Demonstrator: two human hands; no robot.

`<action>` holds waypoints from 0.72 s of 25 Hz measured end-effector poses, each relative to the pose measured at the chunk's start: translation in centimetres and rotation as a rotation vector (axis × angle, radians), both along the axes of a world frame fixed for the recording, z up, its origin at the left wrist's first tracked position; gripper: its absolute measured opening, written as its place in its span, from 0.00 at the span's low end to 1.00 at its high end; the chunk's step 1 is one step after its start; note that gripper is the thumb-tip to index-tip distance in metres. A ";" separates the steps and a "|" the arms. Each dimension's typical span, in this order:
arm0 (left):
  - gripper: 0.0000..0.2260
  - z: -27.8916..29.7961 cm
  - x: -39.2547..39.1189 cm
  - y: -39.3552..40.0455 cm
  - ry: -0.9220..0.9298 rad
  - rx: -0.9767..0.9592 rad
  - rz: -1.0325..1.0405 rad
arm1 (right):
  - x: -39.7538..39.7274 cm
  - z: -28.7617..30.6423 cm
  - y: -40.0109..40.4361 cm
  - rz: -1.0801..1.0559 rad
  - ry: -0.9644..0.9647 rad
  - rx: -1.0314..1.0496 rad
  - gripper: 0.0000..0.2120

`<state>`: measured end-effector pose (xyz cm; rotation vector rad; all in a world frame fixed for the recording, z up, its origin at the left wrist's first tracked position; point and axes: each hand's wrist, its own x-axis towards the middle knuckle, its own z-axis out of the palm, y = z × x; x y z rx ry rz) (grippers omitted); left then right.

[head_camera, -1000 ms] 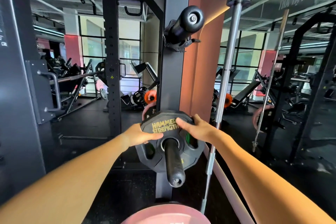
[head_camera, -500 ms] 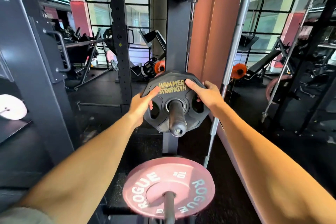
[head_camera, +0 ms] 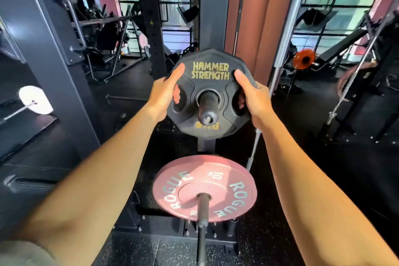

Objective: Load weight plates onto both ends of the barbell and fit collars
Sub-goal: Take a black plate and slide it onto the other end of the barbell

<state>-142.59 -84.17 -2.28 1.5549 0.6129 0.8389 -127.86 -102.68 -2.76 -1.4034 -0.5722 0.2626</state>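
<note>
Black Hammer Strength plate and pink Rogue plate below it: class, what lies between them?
In the head view, between the black plate and the pink plate, only the rack's dark upright shows.

Hammer Strength plate (head_camera: 210,71) on peg (head_camera: 207,107), above Rogue plate (head_camera: 205,188).

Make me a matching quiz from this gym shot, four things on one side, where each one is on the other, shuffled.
Things:
1. black plate
2. pink plate
3. left hand
4. orange plate

Places:
A. far right, in the background
B. low on a storage peg, near the floor
C. held in both hands, on the upper peg
D. gripping the black plate's left edge

Pairs: 1-C, 2-B, 3-D, 4-A
</note>
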 end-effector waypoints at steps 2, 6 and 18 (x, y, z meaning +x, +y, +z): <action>0.32 0.1 -0.9 -1.1 0.004 0.012 0.029 | -0.6 -0.1 -0.6 0.005 0.017 0.024 0.27; 0.28 -0.2 -3.2 -4.3 -0.030 -0.047 0.170 | -2.7 0.0 -2.1 0.022 0.019 0.053 0.23; 0.24 -1.1 -11.8 -10.2 -0.025 -0.125 0.345 | -10.5 -0.9 -5.7 0.000 0.035 0.093 0.26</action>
